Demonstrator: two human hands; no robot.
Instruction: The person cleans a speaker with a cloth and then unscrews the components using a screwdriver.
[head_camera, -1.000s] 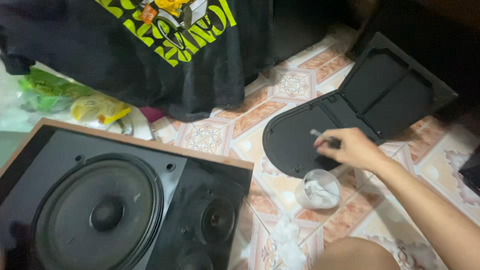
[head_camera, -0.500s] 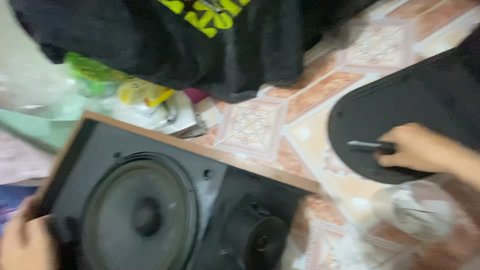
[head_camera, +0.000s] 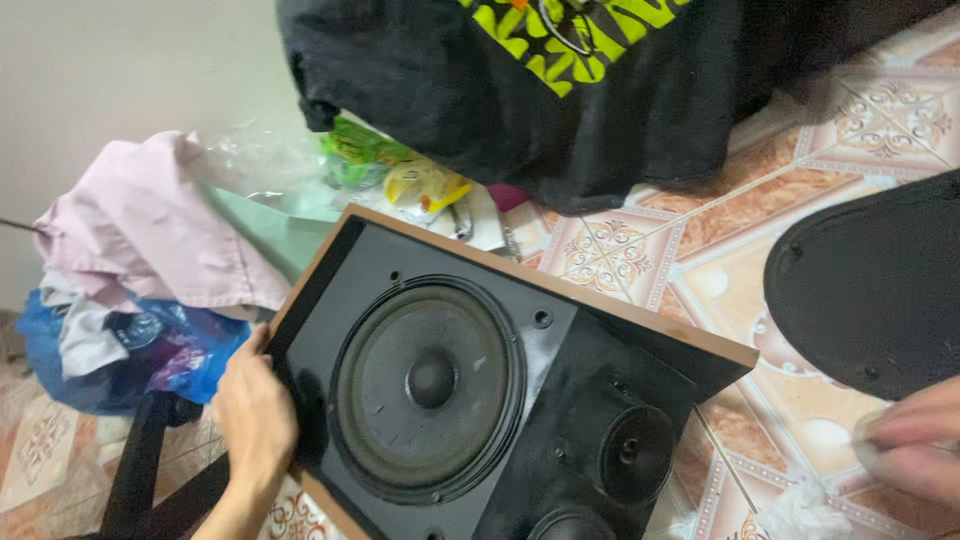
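Left hand (head_camera: 255, 425) fingers clamped on the speaker cabinet (head_camera: 500, 390) edge; right hand (head_camera: 915, 450) blurred, can't tell its fingers, beside black grille cover (head_camera: 870, 290).

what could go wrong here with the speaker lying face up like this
The large cone is bare, its black grille cover lying apart on the tiles, so a finger or tool could dent it. Only the left hand steadies the speaker cabinet at one edge; it might shift. The right hand is blurred.
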